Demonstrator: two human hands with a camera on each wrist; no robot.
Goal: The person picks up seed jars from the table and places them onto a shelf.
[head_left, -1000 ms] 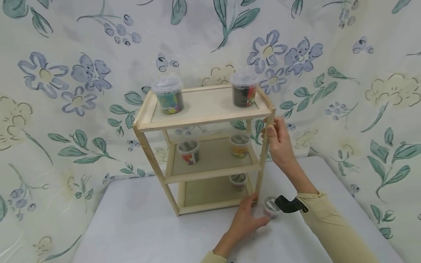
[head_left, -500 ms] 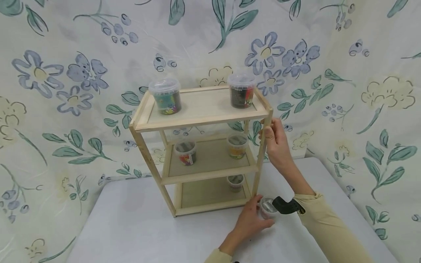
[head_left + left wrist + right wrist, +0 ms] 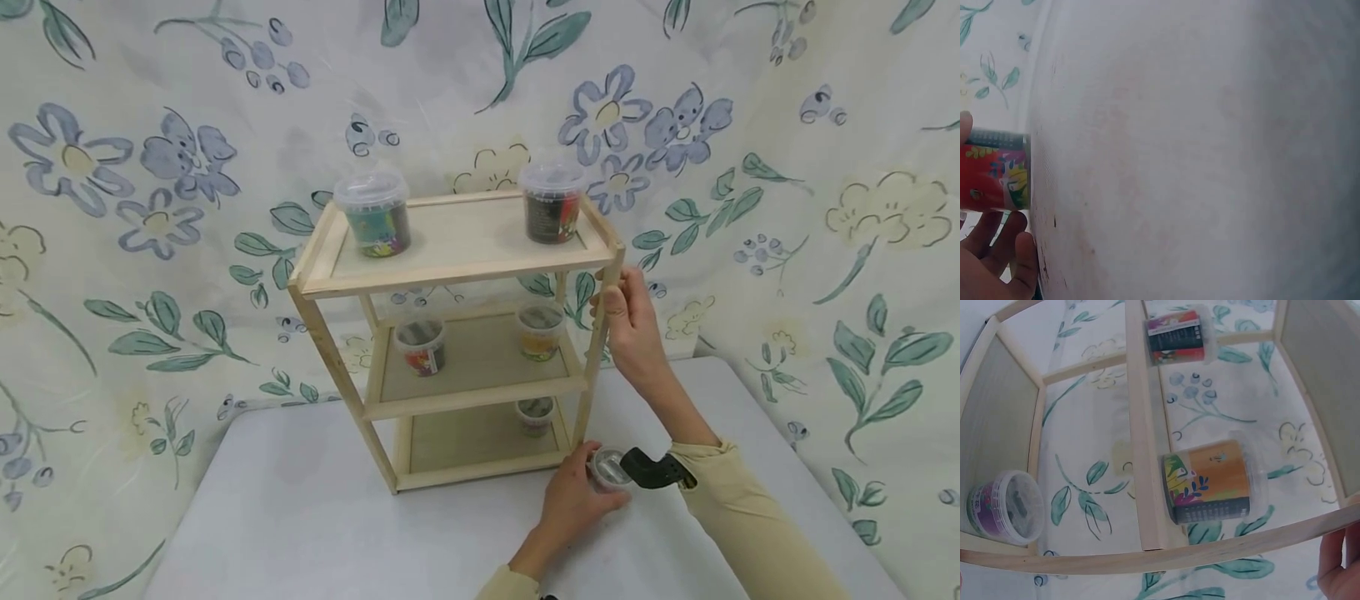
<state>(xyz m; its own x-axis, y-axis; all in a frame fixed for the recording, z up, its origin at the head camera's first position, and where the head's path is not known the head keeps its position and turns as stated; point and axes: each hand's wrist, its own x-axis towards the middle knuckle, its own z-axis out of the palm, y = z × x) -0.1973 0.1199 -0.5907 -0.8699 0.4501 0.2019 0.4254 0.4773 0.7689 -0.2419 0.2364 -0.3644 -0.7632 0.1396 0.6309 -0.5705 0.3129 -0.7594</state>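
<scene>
- Two hands busy: left hand [image 3: 573,500] curls round a small clear plastic tub [image 3: 609,468] on the table [image 3: 315,533], just off the shelf unit's front-right foot, toward the table's right side. Right hand [image 3: 633,325] grips the shelf's front-right post [image 3: 600,350], fingers wrapped.
- Tub prob. light, thin-walled, smooth; squeezing hard could flex it. Best hold: round the side wall below the lid rim; red printed label [image 3: 994,178] seen in wrist cam.
- Wooden 3-tier shelf [image 3: 457,267] looks light & tippy, hence a steadying hand seems wise.
- Five more tubs: two on top tier [image 3: 372,215] [image 3: 552,202], two mid [image 3: 422,346] [image 3: 540,330], one bottom back-right [image 3: 535,414].
- In the way: the post & bottom rail beside the tub; right forearm's black wrist cam [image 3: 654,468] almost touching the lid.
</scene>
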